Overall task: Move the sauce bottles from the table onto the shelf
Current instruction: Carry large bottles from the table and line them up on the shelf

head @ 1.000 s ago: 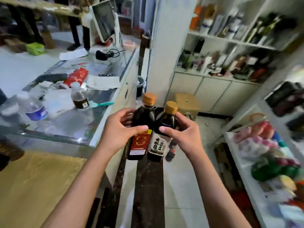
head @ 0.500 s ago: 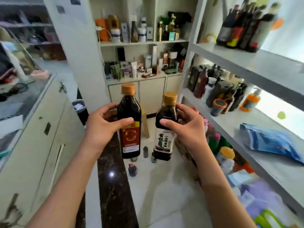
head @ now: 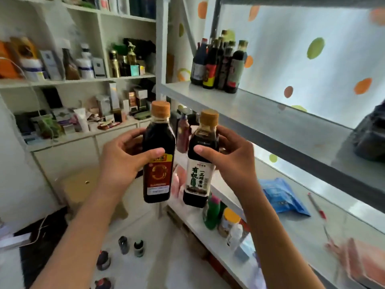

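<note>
Partly, each hand [head: 123, 161] hides bottle [head: 157, 163] labels.

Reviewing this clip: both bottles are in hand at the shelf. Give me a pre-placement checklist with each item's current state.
1. Left hand grips the red-label bottle firmly: ok.
2. Right hand grips the white-label bottle firmly: ok.
3. Both caps on: ok.
4. Bottles upright: ok, the white-label one tilts slightly.
5. Free space on the shelf beside the dark bottles: ok.
6. Bottles raised to shelf height: not ok, both are below its edge.
</note>
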